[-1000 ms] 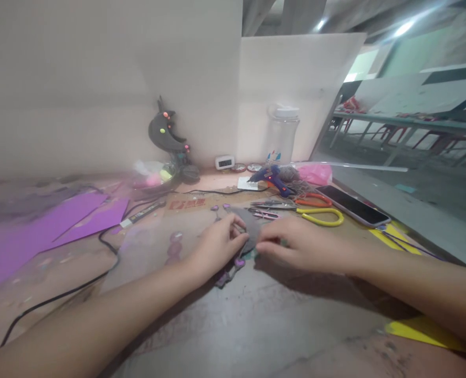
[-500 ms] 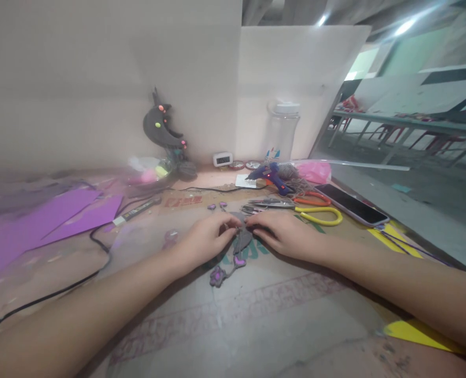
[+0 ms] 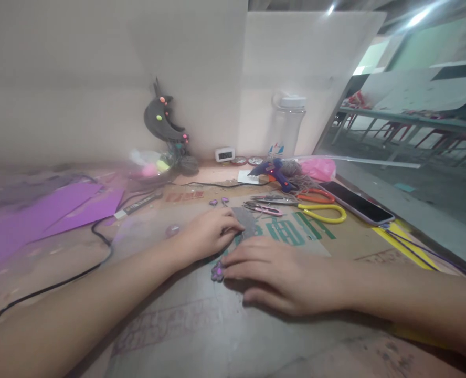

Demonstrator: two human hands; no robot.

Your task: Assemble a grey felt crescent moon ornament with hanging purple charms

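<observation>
My left hand is closed, its fingertips pinched at the lower left edge of a grey round piece, which lies flat on the cardboard. My right hand reaches in from the right, palm down, fingers stretched out and slightly apart. Its fingertips touch or nearly touch a grey flower charm with a purple centre. The grey cord and purple heart seen earlier are hidden under this hand. Two small purple pieces lie just beyond my left hand.
Scissors with yellow handles, a pink-handled cutter and a blue glue gun lie beyond my hands. A phone is at the right. Purple sheets and a black cable lie left. A clear bottle stands behind.
My right hand has left the grey round piece and come down toward me, over the cord to the flower charm, its fingers straightening. The left hand stays by the round piece.
</observation>
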